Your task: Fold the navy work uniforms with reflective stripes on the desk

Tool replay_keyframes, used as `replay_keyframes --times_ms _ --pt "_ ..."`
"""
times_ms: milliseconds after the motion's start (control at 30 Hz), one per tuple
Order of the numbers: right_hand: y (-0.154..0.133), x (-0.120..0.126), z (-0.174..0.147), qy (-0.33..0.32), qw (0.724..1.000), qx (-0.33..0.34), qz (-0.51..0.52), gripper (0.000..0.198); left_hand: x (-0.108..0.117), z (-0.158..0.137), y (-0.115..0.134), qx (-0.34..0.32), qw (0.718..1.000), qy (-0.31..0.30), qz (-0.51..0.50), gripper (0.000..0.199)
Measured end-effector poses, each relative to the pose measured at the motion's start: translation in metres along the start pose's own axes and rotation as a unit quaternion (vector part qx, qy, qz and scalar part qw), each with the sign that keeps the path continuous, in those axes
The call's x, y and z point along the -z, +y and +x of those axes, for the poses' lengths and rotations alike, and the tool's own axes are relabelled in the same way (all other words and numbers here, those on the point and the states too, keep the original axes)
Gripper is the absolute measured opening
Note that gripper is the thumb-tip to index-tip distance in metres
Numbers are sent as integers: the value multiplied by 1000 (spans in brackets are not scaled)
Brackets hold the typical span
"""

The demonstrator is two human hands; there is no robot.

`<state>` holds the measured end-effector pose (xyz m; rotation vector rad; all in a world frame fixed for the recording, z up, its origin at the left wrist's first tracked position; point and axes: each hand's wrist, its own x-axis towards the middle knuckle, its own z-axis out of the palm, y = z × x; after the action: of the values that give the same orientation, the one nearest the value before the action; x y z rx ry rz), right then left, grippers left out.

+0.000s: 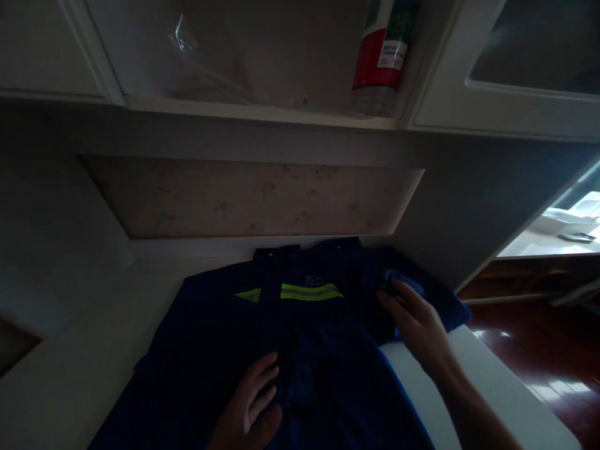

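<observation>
A dark navy work jacket (300,350) was spread flat across the lower middle of the frame, its collar end turned toward the wall at the upper edge of the cloth. A yellow-green reflective stripe (312,292) was seen across the chest, with a shorter piece of the same stripe just to its left, and a small pale mark sat just above it, too dim to be read. The left hand (250,406) was laid palm down on the cloth near the bottom centre, fingers loosely spread and nothing gripped. The right hand (417,322) was placed at the garment's right side, fingers resting on a fold of brighter blue fabric; whether that fold was pinched could not be told. The jacket was borne by a white counter (492,381), which ran from lower left to lower right. Behind it a pale, faintly patterned wall panel (253,200) was recessed. On the shelf (262,112) above, a bottle with a red and white label (382,56) stood at upper right and clear plastic wrap (201,56) lay at upper centre. Reddish glossy floorboards (553,350) were visible at lower right.
</observation>
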<state>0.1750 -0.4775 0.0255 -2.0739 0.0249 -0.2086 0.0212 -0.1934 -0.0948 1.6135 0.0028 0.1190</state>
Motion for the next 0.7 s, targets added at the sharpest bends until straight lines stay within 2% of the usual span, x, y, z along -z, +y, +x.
replay_keyframes --times_ms 100,167,233,267,300,367,400,467,533,600,633,700 --pt "-35 -44 -52 -137 988 74 -3 42 -26 6 5 10 995 -36 -91 97" --pt "-48 -66 -78 -282 951 127 13 35 -35 9 10 33 994 -28 -104 107" --pt "-52 -78 -94 -405 901 148 47 41 -35 11 14 76 994 16 -82 102" --pt "-50 -79 -98 -437 886 145 63 45 -32 12 15 98 992 48 -59 94" --pt "-47 -79 -100 -447 881 135 73 46 -25 12 15 116 989 81 -33 84" --pt "-34 -72 -101 -418 899 103 75 42 -7 12 16 134 981 135 32 66" --pt "-25 -67 -101 -389 914 86 71 40 4 12 18 119 981 141 67 58" --pt "-4 -55 -98 -307 948 54 72 38 30 10 24 22 986 94 136 39" --pt "20 -45 -93 -212 973 15 85 41 56 10 35 -122 971 -3 207 22" --pt "43 -38 -87 -131 987 -27 90 51 81 12 45 -228 922 -76 303 21" --pt "54 -36 -85 -103 990 -46 87 56 92 13 48 -252 892 -96 363 28" --pt "73 -34 -83 -89 990 -76 79 60 112 15 48 -265 835 -120 466 48"
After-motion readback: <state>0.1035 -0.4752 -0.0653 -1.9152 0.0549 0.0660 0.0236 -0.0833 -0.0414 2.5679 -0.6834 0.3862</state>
